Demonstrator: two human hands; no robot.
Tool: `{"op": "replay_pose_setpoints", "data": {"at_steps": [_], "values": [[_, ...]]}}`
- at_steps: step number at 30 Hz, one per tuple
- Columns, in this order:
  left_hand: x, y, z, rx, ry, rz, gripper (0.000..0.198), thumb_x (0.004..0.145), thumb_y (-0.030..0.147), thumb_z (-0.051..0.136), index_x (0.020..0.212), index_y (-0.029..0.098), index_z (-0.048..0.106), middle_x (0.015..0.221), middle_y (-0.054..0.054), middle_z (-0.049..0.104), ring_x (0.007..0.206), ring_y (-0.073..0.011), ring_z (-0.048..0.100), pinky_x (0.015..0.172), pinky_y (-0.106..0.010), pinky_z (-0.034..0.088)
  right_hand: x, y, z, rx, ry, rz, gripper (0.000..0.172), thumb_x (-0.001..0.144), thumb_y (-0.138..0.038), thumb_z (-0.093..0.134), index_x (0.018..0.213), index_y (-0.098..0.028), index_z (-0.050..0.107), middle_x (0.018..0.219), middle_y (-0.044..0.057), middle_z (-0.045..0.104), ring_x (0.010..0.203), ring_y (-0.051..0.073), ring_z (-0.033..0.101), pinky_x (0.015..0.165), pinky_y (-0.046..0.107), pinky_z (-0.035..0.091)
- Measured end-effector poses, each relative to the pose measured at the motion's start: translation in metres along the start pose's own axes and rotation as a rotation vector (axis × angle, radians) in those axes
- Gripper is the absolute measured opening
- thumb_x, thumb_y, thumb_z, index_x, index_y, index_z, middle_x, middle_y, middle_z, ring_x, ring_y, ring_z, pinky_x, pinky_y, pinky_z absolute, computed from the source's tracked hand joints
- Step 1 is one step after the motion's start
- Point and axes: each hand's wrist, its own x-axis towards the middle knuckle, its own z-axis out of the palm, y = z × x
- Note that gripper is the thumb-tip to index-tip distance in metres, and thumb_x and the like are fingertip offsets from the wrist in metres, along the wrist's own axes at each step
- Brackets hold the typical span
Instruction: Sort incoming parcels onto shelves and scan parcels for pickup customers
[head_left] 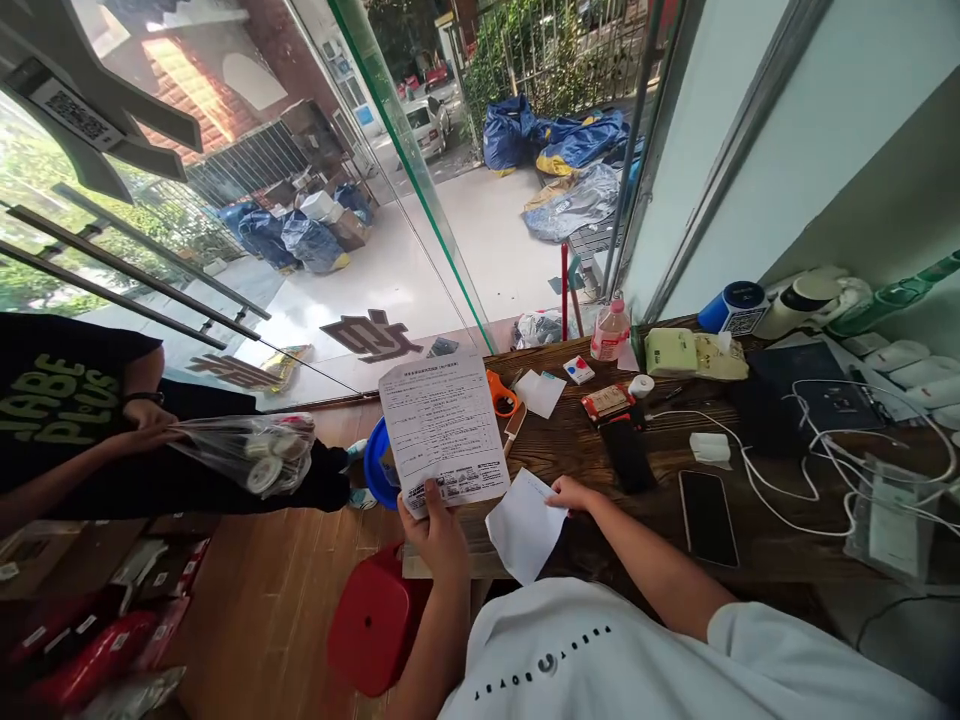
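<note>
My left hand (435,535) grips the lower edge of a printed form (444,425), thumb on its front, and holds it up over the table's left end. Small dark text covers the sheet, too fine to read. Closer to my body, my right hand (571,495) pinches the right edge of a white slip of paper (525,530). Faint writing shows near its top corner. Past the slip, a small square note (540,392) and orange-handled scissors (501,393) lie on the wooden table (551,445).
On the table are a black phone (708,518), white cables (757,470), a pink bottle (611,328) and a tissue pack (670,352). A red stool (375,620) and a blue bin (381,465) stand left. A person there holds a clear bag (247,450) of tape rolls.
</note>
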Motion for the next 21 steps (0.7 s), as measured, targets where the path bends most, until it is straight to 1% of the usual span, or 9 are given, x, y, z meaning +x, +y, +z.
{"op": "replay_pose_setpoints", "data": {"at_steps": [3, 7, 9, 12, 14, 17, 21], "values": [[-0.009, -0.005, -0.004, 0.008, -0.007, 0.014, 0.041, 0.073, 0.039, 0.079, 0.107, 0.025, 0.059, 0.107, -0.005, 0.066, 0.085, -0.0154, 0.065, 0.063, -0.023, 0.054, 0.004, 0.003, -0.002, -0.008, -0.036, 0.007, 0.030, 0.069, -0.042, 0.078, 0.071, -0.016, 0.062, 0.052, -0.004, 0.057, 0.041, 0.010, 0.051, 0.043, 0.022, 0.047], [-0.016, -0.006, -0.008, 0.016, -0.004, 0.024, 0.038, 0.076, 0.038, 0.076, 0.108, 0.026, 0.059, 0.107, -0.004, 0.067, 0.089, -0.0155, 0.066, 0.066, -0.023, 0.052, 0.004, 0.004, -0.002, -0.006, -0.047, 0.008, 0.029, 0.071, -0.042, 0.077, 0.074, -0.016, 0.064, 0.053, -0.003, 0.058, 0.042, 0.011, 0.053, 0.043, 0.022, 0.047], [-0.018, -0.004, -0.008, 0.014, 0.007, 0.033, 0.038, 0.077, 0.038, 0.076, 0.109, 0.026, 0.059, 0.108, -0.004, 0.067, 0.087, -0.0147, 0.065, 0.064, -0.022, 0.051, 0.001, 0.003, 0.000, -0.005, -0.036, 0.003, 0.029, 0.071, -0.042, 0.077, 0.072, -0.016, 0.063, 0.054, -0.003, 0.058, 0.043, 0.010, 0.052, 0.043, 0.022, 0.047], [-0.019, 0.000, -0.008, 0.003, 0.014, 0.040, 0.036, 0.077, 0.037, 0.076, 0.107, 0.026, 0.060, 0.109, -0.004, 0.066, 0.079, -0.0119, 0.063, 0.058, -0.019, 0.048, -0.003, 0.000, 0.001, -0.009, -0.023, 0.006, 0.030, 0.071, -0.041, 0.077, 0.070, -0.016, 0.062, 0.053, -0.003, 0.057, 0.042, 0.010, 0.052, 0.044, 0.021, 0.047], [-0.018, 0.003, -0.008, -0.016, 0.012, 0.044, 0.036, 0.076, 0.037, 0.077, 0.106, 0.026, 0.060, 0.109, -0.004, 0.066, 0.079, -0.0114, 0.063, 0.058, -0.018, 0.048, -0.005, -0.002, 0.001, -0.013, -0.023, 0.015, 0.029, 0.072, -0.041, 0.077, 0.071, -0.016, 0.063, 0.053, -0.003, 0.058, 0.042, 0.010, 0.052, 0.044, 0.021, 0.047], [-0.015, 0.007, -0.012, -0.039, 0.003, 0.050, 0.037, 0.075, 0.036, 0.078, 0.106, 0.026, 0.060, 0.109, -0.004, 0.066, 0.085, -0.0129, 0.064, 0.064, -0.020, 0.051, -0.004, -0.005, 0.001, -0.018, -0.023, 0.033, 0.026, 0.074, -0.039, 0.075, 0.072, -0.016, 0.062, 0.052, -0.003, 0.057, 0.041, 0.010, 0.051, 0.043, 0.022, 0.046], [-0.003, 0.012, -0.023, -0.046, -0.007, 0.061, 0.037, 0.075, 0.037, 0.078, 0.105, 0.024, 0.060, 0.105, -0.004, 0.067, 0.088, -0.0150, 0.065, 0.067, -0.022, 0.052, -0.001, -0.008, 0.003, -0.018, 0.000, 0.061, 0.027, 0.073, -0.037, 0.076, 0.068, -0.016, 0.059, 0.051, -0.003, 0.056, 0.041, 0.011, 0.051, 0.043, 0.024, 0.047]]}}
